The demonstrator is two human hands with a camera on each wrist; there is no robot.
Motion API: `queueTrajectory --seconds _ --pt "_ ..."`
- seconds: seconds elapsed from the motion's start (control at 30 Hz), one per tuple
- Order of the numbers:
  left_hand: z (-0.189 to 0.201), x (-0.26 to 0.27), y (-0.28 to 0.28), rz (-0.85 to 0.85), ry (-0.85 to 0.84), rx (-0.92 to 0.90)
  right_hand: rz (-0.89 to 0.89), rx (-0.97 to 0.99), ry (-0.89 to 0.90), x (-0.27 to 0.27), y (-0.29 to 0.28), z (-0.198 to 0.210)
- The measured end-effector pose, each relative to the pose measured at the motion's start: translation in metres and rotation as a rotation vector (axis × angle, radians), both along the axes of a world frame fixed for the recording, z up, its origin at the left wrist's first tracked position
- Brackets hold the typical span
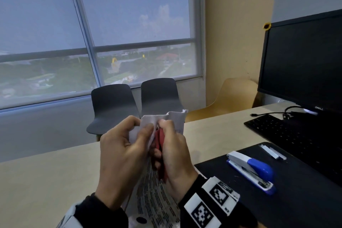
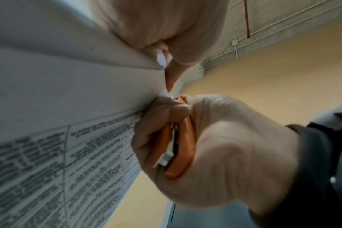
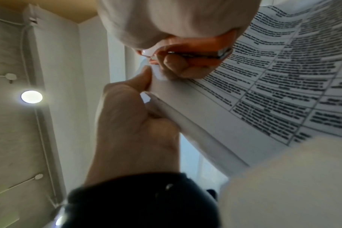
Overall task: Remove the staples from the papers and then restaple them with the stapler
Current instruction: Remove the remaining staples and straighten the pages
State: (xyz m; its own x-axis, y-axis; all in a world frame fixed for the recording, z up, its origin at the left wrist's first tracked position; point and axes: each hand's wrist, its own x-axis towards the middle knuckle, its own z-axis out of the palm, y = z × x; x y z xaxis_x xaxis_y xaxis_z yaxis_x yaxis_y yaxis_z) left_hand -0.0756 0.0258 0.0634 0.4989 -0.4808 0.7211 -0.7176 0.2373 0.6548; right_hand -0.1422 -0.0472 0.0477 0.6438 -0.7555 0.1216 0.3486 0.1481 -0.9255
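Both hands up off the desk, working the top corner of the papers [image 1: 162, 200]. Left hand [image 1: 122, 155] has fingers curled round the crumpled upper edge, thumb pinching the folded corner; sheets are white, soft-creased, printed with a ruled table of dark text below the grip. Right hand [image 1: 174, 155] is closed tight round a red staple remover [image 1: 160, 146], smooth plastic shells with a metal strip between them, its nose pressed against the paper corner right beside the left thumb.

Left wrist view shows what head view hides: the remover [image 2: 182, 148] looks orange there, squeezed nearly closed in the fist, a white block at its rear end, and a small glint of metal at the paper edge just past its tip; can't tell if that is the staple. Right wrist view shows the left hand [image 3: 131, 131] from below, sheets rolled over its fingers into a tube-like fold, text grid fanning out to the side of the grip.

Stapler [image 1: 251, 170], white body with glossy blue cap and base, lies flat on a black matte desk mat [image 1: 305, 200], well to the right of the gripping hands and untouched. A strip of staples [image 1: 273, 152] lies on the same mat beyond the stapler. Black keyboard [image 1: 288, 133] and dark monitor [image 1: 303, 65] sit farther off on the pale desk [image 1: 46, 181].
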Motion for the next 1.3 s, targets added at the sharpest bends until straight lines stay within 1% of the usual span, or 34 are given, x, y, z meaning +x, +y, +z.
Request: queueTrajectory --seconds 0.07,0.2,0.33,0.43,0.47,0.53,0.73,0.8,0.87,0.93,1.0,1.07,1.17,1.2,1.23,1.3 --pt "-0.001 -0.002 0.0 -0.045 0.063 0.001 0.008 0.023 -0.03 0.0 0.001 -0.004" --pt "-0.006 0.005 -0.002 -0.062 0.146 -0.008 0.017 0.075 -0.074 0.001 0.003 -0.006" --pt "-0.004 0.002 -0.001 -0.118 0.228 -0.041 0.017 0.081 -0.107 0.0 0.003 -0.006" --pt "-0.001 -0.004 0.0 -0.213 0.403 -0.085 0.036 0.132 -0.141 0.0 0.003 -0.003" --pt "0.0 -0.005 0.001 -0.224 0.411 -0.096 0.027 0.126 -0.148 0.0 0.003 -0.003" --pt "0.001 -0.005 0.0 -0.211 0.375 -0.108 -0.007 0.08 -0.157 0.001 0.001 -0.002" --pt "-0.003 0.006 -0.001 -0.12 0.286 -0.099 -0.101 0.028 -0.149 -0.004 -0.004 0.003" --pt "0.001 0.006 0.003 -0.101 0.258 -0.087 -0.129 -0.023 -0.138 -0.007 -0.012 0.005" --pt "0.006 0.005 0.006 -0.08 0.225 -0.052 -0.137 -0.104 -0.08 -0.012 -0.017 0.009" --pt "0.008 0.009 0.007 -0.053 0.208 0.009 -0.114 -0.2 0.034 -0.018 -0.02 0.012" --pt "0.007 0.02 0.007 -0.021 0.193 0.102 -0.025 -0.306 0.147 -0.026 -0.023 0.017" --pt "0.004 0.035 0.006 0.022 0.189 0.189 0.081 -0.443 0.223 -0.035 -0.025 0.02" --pt "-0.001 0.054 0.006 0.062 0.2 0.257 0.172 -0.66 0.388 -0.047 -0.021 0.019" --pt "-0.002 0.059 0.006 0.072 0.199 0.262 0.207 -0.742 0.478 -0.049 -0.018 0.014" --pt "-0.002 0.061 0.007 0.078 0.183 0.27 0.242 -0.869 0.591 -0.05 -0.013 0.009" --pt "-0.003 0.065 0.007 0.111 0.124 0.283 0.296 -1.246 0.826 -0.05 -0.007 -0.007"
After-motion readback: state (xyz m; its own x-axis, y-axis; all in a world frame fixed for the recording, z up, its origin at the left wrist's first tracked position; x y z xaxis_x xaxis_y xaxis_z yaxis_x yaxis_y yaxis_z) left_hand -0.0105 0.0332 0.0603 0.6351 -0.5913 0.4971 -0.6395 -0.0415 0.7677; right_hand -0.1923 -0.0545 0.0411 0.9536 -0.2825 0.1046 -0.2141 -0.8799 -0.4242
